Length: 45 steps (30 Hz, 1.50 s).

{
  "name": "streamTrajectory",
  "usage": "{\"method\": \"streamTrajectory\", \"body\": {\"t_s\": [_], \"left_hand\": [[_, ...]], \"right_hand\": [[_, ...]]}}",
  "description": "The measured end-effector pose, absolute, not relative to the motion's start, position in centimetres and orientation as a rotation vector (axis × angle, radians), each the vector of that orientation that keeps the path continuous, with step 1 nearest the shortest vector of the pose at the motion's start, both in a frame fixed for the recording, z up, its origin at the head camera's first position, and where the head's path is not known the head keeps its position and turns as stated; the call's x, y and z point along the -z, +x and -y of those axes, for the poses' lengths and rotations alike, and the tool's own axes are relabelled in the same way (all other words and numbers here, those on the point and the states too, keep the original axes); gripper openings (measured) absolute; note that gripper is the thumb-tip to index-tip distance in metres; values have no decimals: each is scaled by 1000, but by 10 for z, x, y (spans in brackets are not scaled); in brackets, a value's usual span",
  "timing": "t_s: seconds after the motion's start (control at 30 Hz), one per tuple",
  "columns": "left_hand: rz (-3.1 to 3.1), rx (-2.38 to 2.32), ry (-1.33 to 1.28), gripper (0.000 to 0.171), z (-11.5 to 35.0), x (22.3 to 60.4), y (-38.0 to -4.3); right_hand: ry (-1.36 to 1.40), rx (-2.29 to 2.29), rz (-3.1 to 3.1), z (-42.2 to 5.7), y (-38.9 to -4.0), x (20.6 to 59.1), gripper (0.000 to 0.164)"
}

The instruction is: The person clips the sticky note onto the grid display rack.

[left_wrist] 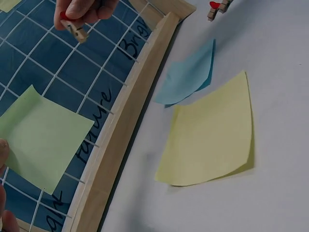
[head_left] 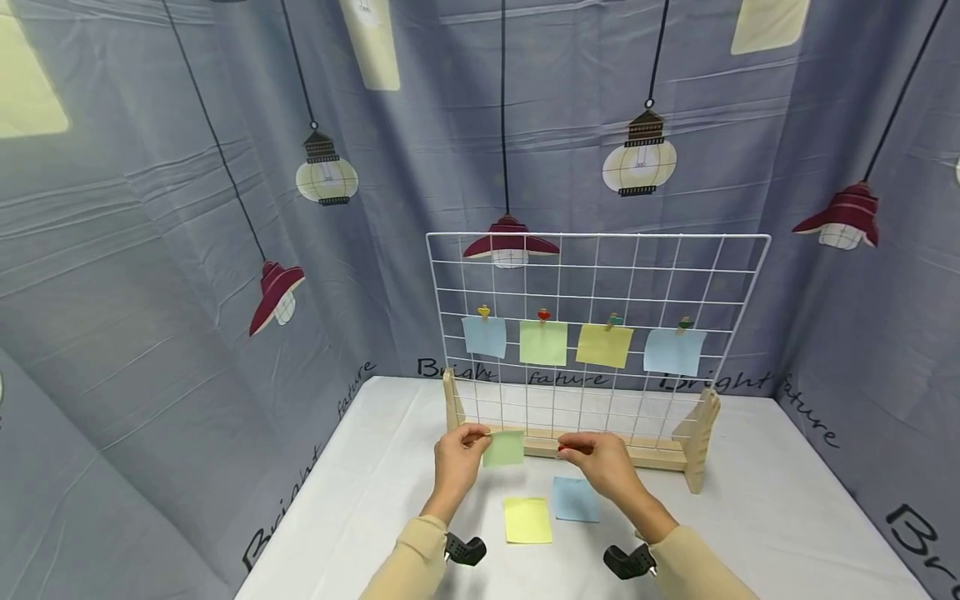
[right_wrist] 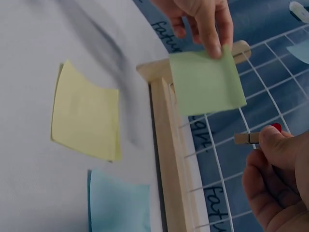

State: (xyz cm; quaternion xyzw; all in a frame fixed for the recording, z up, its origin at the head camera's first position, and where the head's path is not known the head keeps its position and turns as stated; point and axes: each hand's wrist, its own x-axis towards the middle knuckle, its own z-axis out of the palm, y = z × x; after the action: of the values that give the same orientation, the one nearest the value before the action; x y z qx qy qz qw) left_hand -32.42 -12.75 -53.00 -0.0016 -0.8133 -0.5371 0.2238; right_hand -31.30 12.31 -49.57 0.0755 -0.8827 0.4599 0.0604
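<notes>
My left hand (head_left: 456,458) pinches a light green sticky note (head_left: 504,448) by its edge, in front of the lower part of a white wire grid (head_left: 597,236). The note hangs flat, facing the right wrist view. To its right, my right hand (head_left: 606,468) pinches a small wooden clothespin (right_wrist: 247,138) with a red heart on it, between thumb and fingers. Higher on the grid a row of notes hangs from little clips: blue (head_left: 486,337), green (head_left: 543,343), yellow (head_left: 604,346) and another blue (head_left: 673,352).
A yellow sticky pad (head_left: 527,521) and a blue sticky pad (head_left: 575,500) lie on the white table (head_left: 375,483) before the grid's wooden stand (head_left: 697,450). Small clothespins (left_wrist: 216,9) lie near the stand's right end. Grey printed curtains (head_left: 420,167) surround the table.
</notes>
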Motion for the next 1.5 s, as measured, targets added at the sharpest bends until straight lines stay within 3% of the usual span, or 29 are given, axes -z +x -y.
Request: {"method": "streamTrajectory", "body": {"t_s": [0.8, 1.5], "left_hand": [[2208, 1473, -55, 9, 114, 487, -374], [2178, 1490, 71, 6, 106, 491, -388]], "right_hand": [[269, -1438, 2501, -94, -352, 451, 16], [348, -1255, 2391, -66, -381, 447, 12]]}}
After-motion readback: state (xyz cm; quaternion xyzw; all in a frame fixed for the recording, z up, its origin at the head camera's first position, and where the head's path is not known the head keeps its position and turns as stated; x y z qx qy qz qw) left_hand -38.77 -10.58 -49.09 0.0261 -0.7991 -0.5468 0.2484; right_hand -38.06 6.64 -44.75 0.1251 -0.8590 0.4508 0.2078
